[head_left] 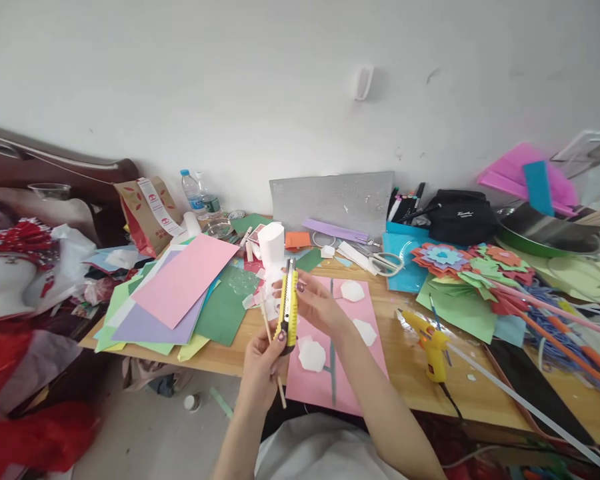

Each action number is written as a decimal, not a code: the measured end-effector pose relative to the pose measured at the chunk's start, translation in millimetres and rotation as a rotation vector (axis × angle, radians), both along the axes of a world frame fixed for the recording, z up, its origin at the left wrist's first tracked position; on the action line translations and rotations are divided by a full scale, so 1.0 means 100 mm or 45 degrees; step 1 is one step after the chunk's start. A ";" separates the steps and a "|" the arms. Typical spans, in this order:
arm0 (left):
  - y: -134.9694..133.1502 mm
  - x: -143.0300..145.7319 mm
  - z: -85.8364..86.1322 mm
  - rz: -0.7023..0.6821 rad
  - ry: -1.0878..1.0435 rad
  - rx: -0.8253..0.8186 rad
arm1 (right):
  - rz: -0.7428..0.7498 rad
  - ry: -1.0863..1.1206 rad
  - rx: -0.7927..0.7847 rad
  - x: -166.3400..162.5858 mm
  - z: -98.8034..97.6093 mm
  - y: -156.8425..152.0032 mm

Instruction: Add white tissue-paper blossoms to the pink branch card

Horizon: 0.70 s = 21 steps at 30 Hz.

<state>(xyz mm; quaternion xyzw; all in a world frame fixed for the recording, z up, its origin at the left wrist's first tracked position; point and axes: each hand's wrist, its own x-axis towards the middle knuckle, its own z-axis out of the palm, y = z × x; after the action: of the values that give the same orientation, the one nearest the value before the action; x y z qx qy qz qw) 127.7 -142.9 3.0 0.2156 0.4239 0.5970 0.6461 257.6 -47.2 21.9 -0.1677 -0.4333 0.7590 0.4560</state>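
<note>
while both hands are up over the near bench [410, 373] edge, i see the knife [291, 308] held between them, above the bench and not on it. the yellow knife stands nearly upright in view, long axis running away from me with a slight tilt, tip end toward the wall. left hand [264, 363] grips the lower end, fingers [281, 335] curled shut round it, thumb on the front. same hand also pinches a thin stick [281, 390], which runs along the knife's left side and pokes out below the palm toward me. right hand [320, 305] comes in from the right, its fingers closed on the upper half of the knife. can't tell if the blade is out. both hands touch the knife; right is nearer the tip.

pink sheet [347, 373] with white cutouts [312, 355] lies flat under the hands. glue gun [429, 340] is on the bench to the right, well apart. paper stack [180, 293] sits to the left, white roll [271, 245] just beyond the knife tip, scissors [387, 261] and paper flowers [460, 263] further back right. nothing sits between hands and knife.
</note>
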 end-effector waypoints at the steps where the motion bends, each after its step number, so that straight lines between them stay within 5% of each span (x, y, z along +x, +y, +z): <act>1: -0.02 0.03 -0.02 0.147 0.106 0.011 | 0.037 -0.024 -0.007 -0.03 -0.05 -0.08; 4: -0.02 0.07 -0.07 0.372 0.324 0.070 | 0.098 -0.102 -0.042 -0.12 -0.21 -0.29; 11: 0.02 0.06 -0.27 0.348 0.556 0.018 | -0.107 -0.170 -0.100 -0.35 -0.42 -0.51; 21: 0.01 0.03 -0.46 0.469 0.352 -0.211 | -0.109 -0.363 -0.026 -0.52 -0.51 -0.65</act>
<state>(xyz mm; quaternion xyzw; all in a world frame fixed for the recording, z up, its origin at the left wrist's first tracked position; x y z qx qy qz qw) 131.1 -141.6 -43.0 0.1606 0.5880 0.6328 0.4775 205.7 -111.8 -28.9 -0.2970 -0.4783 0.7118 0.4200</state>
